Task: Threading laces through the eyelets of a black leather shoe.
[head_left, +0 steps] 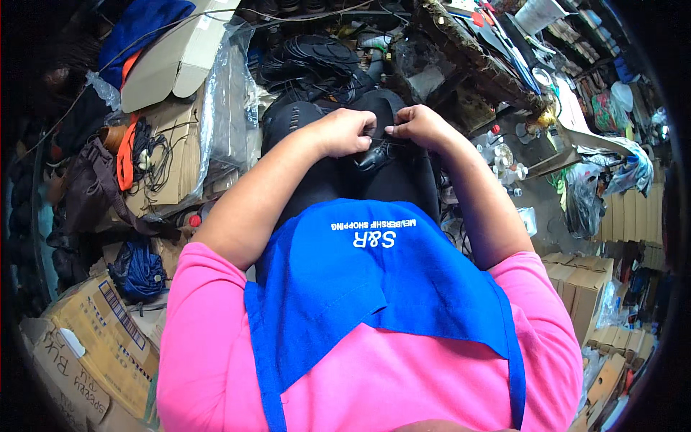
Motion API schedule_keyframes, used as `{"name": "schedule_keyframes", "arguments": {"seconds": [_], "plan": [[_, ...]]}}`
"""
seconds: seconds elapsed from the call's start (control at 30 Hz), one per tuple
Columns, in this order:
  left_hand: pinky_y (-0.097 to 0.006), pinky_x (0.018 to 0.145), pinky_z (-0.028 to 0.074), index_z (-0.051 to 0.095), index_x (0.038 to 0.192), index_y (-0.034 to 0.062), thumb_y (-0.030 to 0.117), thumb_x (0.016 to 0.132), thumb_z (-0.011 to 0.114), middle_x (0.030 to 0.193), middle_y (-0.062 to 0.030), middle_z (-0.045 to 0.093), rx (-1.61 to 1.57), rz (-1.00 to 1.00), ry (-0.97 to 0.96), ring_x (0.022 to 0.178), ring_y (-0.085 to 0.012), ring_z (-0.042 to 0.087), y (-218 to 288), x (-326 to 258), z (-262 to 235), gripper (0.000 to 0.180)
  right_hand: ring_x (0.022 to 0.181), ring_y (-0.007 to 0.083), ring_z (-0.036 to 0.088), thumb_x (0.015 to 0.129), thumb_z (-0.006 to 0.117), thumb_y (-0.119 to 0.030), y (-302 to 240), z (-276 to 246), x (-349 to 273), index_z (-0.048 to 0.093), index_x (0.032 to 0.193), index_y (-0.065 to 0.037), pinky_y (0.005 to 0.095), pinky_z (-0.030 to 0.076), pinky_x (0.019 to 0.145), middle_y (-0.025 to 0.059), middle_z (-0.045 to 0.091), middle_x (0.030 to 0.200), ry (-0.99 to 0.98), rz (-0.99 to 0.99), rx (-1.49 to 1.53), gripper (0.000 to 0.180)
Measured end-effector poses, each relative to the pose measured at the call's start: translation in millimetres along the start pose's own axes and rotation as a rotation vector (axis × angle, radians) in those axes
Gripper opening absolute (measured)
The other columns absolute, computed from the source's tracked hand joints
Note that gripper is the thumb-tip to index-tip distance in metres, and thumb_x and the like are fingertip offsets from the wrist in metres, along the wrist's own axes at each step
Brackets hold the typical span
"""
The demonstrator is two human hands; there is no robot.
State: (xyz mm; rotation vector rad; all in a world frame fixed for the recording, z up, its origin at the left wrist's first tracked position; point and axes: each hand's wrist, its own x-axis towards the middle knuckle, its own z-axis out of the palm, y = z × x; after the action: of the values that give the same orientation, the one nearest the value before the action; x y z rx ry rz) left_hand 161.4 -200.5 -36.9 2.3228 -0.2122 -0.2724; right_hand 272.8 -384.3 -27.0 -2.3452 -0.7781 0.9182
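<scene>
Where the view looks down over a pink shirt (374, 381) and a blue apron (374, 281), the person sits in a crowded workroom with no bare working surface to be seen; the lap, in dark trousers (403, 180), serves as the place of work. To the left, flattened cardboard (169, 158) under clear plastic sheeting (227, 93) leans among boxes, with an orange strap (127, 155) and dark cords lying on it, and a printed carton (101, 338) stands low at the left edge. A heap of flat black pieces (317, 61) lies ahead of the knees. To the right, a cluttered bench (475, 50) of rough wood carries tools and scraps, small bottles (504, 162) stand on the floor beside it, and stacked cardboard boxes (586, 288) fill the lower right.

A small black shoe (378, 155) rests on the lap, just under both hands and touching them. The left hand (345, 133) is curled nearly closed, its grip pinching something thin and dark at the top of the shoe; what exactly it pinches is too small to tell. The right hand (421, 126) is likewise closed to a fingertip pinch, meeting the left hand above the shoe's upper edge. The two grips sit close together, almost touching, with the shoe's toe pointing down towards the apron.
</scene>
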Motion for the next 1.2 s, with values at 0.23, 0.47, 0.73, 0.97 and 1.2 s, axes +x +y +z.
{"name": "schedule_keyframes", "arguments": {"seconds": [0.23, 0.47, 0.73, 0.97, 1.2], "plan": [[-0.033, 0.070, 0.048, 0.061, 0.093, 0.0001, 0.019, 0.080, 0.069, 0.078, -0.0095, 0.062, -0.071, -0.404, -0.098, 0.079, -0.0170, 0.060, -25, -85, -112, 0.024, 0.060, 0.0073, 0.047, 0.080, 0.072, -0.032, 7, -7, 3, 0.065, 0.075, -0.004, 0.0281, 0.040, 0.058, -0.0015, 0.055, 0.061, -0.018, -0.002, 0.003, 0.029], [-0.040, 0.090, 0.048, 0.059, 0.112, 0.0045, 0.032, 0.076, 0.072, 0.116, -0.0154, 0.057, 0.393, -0.056, 0.274, 0.105, -0.0328, 0.058, 27, -86, -32, 0.047, 0.087, 0.0230, 0.066, 0.074, 0.070, -0.052, 2, -8, 2, 0.072, 0.089, -0.016, 0.0376, 0.046, 0.081, 0.0054, 0.070, 0.085, 0.017, 0.021, -0.220, 0.039], [-0.040, 0.067, 0.052, 0.057, 0.076, 0.0045, 0.033, 0.071, 0.073, 0.078, -0.0130, 0.060, 0.473, 0.185, 0.352, 0.073, -0.0322, 0.063, 45, -23, 52, 0.033, 0.079, 0.0236, 0.066, 0.070, 0.075, -0.048, 5, -31, 2, 0.073, 0.084, -0.011, 0.0360, 0.049, 0.073, 0.0094, 0.069, 0.080, -0.087, 0.035, -0.225, 0.039], [-0.043, 0.070, 0.051, 0.063, 0.078, 0.0012, 0.034, 0.075, 0.070, 0.079, -0.0172, 0.062, 0.317, 0.035, 0.171, 0.077, -0.0347, 0.063, 35, -38, 28, 0.034, 0.068, 0.0257, 0.063, 0.069, 0.077, -0.038, -11, 2, -9, 0.070, 0.088, -0.005, 0.0364, 0.050, 0.067, 0.0118, 0.065, 0.075, 0.248, -0.237, -0.368, 0.038], [-0.034, 0.093, 0.045, 0.065, 0.108, 0.0062, 0.014, 0.076, 0.070, 0.124, -0.0130, 0.055, -0.151, 0.186, 0.323, 0.114, -0.0252, 0.053, -6, 5, -6, 0.034, 0.087, 0.0245, 0.062, 0.077, 0.068, -0.030, -28, -3, -60, 0.071, 0.087, -0.015, 0.0391, 0.043, 0.077, 0.0064, 0.063, 0.081, 0.298, -0.498, -0.474, 0.019]]}}
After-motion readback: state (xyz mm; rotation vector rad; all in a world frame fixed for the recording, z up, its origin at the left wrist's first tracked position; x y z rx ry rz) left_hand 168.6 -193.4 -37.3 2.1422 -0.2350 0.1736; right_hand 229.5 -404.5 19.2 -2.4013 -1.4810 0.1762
